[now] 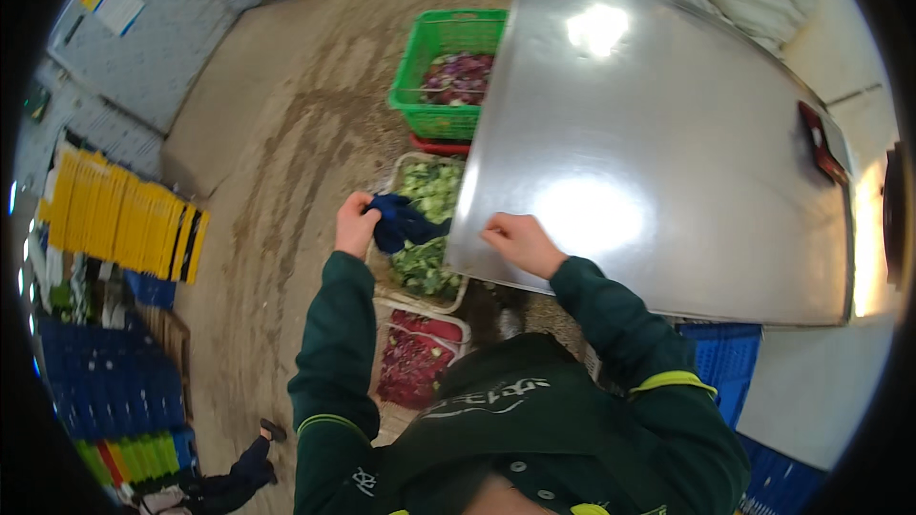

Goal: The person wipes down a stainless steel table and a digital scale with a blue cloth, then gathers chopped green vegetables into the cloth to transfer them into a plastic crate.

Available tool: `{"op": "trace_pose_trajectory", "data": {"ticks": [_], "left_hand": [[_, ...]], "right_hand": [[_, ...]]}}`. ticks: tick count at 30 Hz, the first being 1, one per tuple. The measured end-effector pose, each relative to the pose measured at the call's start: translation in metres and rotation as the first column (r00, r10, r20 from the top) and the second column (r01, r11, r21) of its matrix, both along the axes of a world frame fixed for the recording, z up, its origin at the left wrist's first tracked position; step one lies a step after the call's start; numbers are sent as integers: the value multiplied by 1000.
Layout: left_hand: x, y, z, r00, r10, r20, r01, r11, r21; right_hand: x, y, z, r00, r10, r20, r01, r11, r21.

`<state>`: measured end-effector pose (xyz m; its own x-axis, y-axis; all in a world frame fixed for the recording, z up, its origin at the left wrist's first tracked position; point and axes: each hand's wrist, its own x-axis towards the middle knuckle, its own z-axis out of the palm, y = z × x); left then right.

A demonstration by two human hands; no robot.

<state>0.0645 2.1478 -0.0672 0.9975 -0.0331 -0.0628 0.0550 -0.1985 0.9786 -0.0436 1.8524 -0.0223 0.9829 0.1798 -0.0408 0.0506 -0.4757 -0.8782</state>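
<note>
My left hand (pixel 356 226) is closed on the edge of a dark blue glove (pixel 399 223), which hangs bunched and limp over a pale crate (pixel 441 306) of green leafy vegetables (pixel 426 189). One thin end of the glove points right, toward the metal table's edge. My right hand (pixel 525 244) is curled over the near left corner of the metal table (pixel 658 124), thumb and fingers pressed together. A small gap shows between it and the glove; whatever it may pinch is hidden.
Beyond the leafy crate stands a green crate (pixel 447 121) of purple scraps; nearer me is a pale crate (pixel 465 332) of red-purple leaves. A dark red object (pixel 821 141) lies at the table's right edge. Yellow crates (pixel 119 205) and blue crates (pixel 105 372) are stacked left. Another person (pixel 229 484) is lower left.
</note>
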Motion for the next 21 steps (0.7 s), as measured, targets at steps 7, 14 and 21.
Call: {"op": "trace_pose_trajectory", "data": {"ticks": [7, 14, 21], "left_hand": [[20, -5, 26, 994, 31, -103, -45, 990, -135], [24, -7, 50, 998, 38, -39, -35, 996, 76], [15, -14, 85, 995, -53, 82, 45, 993, 106]], "right_hand": [[17, 3, -38, 815, 22, 578, 2, 999, -40], [44, 15, -10, 973, 187, -132, -198, 977, -76], [118, 78, -48, 920, 310, 241, -293, 950, -105]]}}
